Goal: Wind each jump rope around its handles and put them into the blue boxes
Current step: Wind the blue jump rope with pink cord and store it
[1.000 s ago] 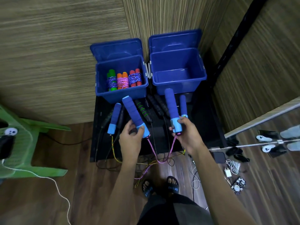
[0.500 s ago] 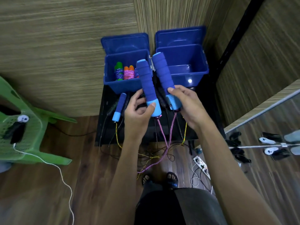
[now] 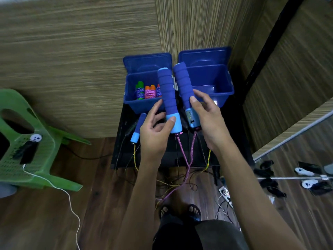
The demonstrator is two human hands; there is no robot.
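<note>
Blue foam handles stand near-upright and side by side, left hand gripping one handle, right hand the other, pink rope hanging below.

Domestic room, likely home interior. Dark wood-plank floor running underfoot; woven, grass-textured panelling covering walls. Green plastic chair lying tipped at left, white cable trailing from it across floor. Mirror panel leaning at right, reflecting footwear and clutter. Power strip and loose wires sitting on floor near sandalled feet. Low black tabletop standing against wall, carrying two blue boxes with lids propped open.
</note>
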